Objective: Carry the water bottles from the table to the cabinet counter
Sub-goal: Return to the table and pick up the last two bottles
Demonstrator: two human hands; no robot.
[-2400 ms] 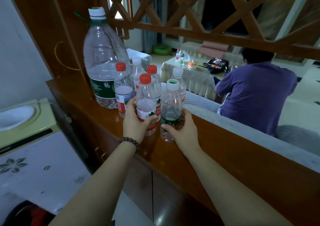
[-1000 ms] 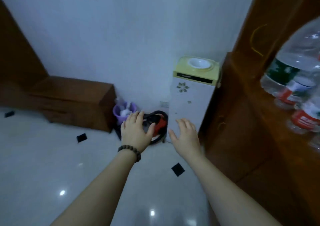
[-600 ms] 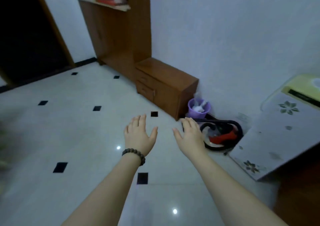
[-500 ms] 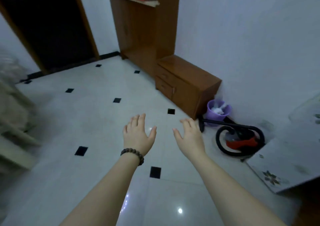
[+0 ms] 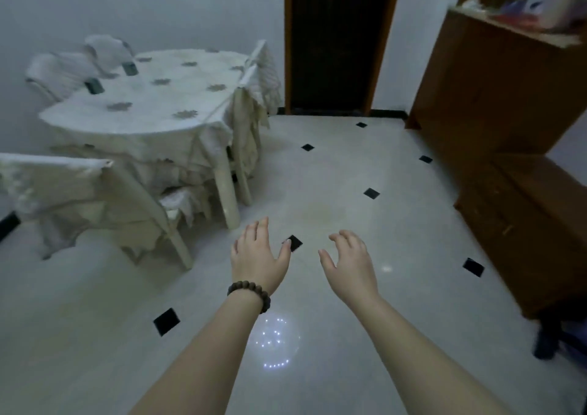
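Hands (image 5: 259,260) (image 5: 349,262) outstretched, palms down, fingers spread, empty.

A single head-worn wide-angle view looks forward and steeply down from standing height, with the tiled floor (image 5: 333,287) filling the lower and middle frame. Both bare forearms reach in from the bottom edge, nearest the lens. The cloth-covered table (image 5: 152,106) sits farther off at upper left, the dark doorway (image 5: 336,39) top centre, and wooden cabinets (image 5: 495,90) along the right edge.

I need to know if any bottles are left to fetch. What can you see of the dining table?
The table stands at the left by the wall, rounded, draped in a pale cloth with faint flower motifs that hangs in folds. Covered chairs crowd around it. Two small dark things sit near its far edge, too blurred to identify. No bottle shows clearly.
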